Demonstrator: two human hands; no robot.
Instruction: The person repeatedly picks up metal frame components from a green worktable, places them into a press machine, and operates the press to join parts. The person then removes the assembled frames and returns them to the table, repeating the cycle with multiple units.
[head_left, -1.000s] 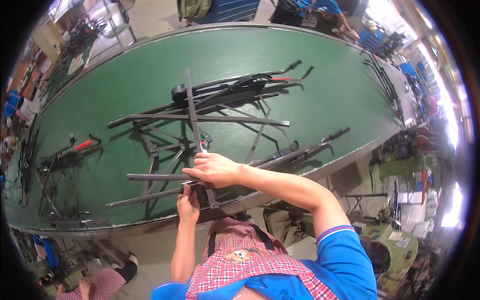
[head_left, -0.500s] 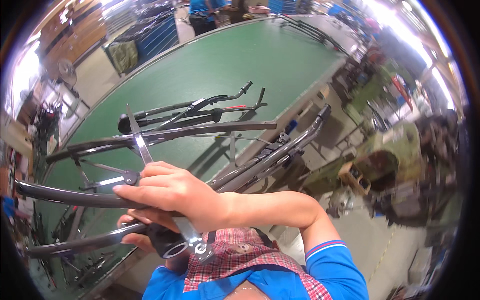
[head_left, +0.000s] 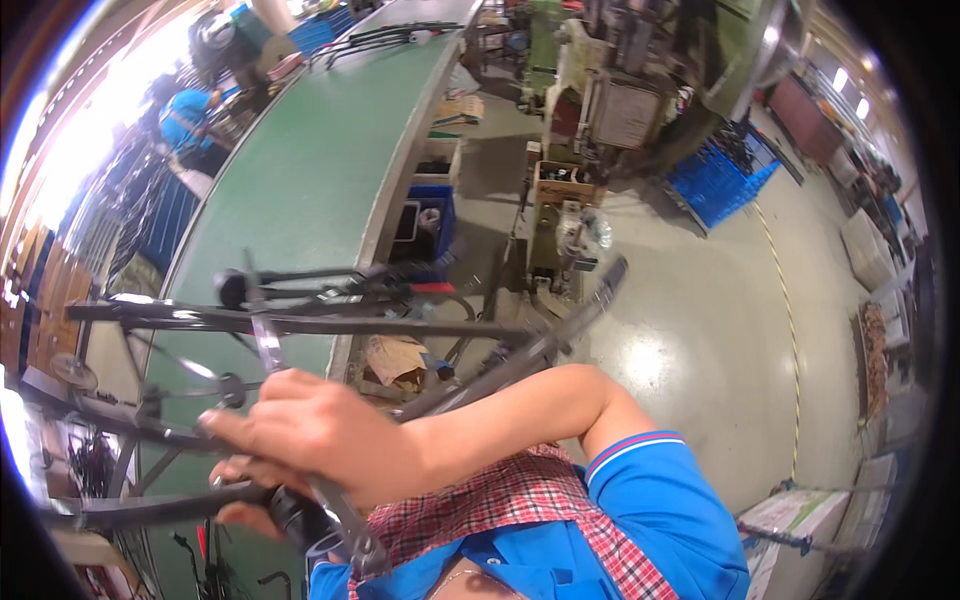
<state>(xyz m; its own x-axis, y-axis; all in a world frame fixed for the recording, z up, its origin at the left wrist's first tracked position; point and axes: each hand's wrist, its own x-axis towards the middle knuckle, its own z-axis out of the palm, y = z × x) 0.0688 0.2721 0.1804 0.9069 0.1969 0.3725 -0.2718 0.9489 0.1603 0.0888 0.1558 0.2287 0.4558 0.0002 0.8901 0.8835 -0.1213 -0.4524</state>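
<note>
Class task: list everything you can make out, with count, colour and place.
Metal frame: one, dark grey, in the hands
Table: one, green, left of centre
Rods: several, black, table's far end
Bin: one, blue, by table's right edge
Crate: one, blue, floor, upper right
Paper: one piece, brown, right of table
Machines: several, partly green, upper right
Floor line: one, yellow and black, right
Co-worker: one, blue top, upper left
Apron: one, red check, on wearer
Left hand: one, bare, mostly hidden, lower left
Right hand: one, bare, gripping frame
</note>
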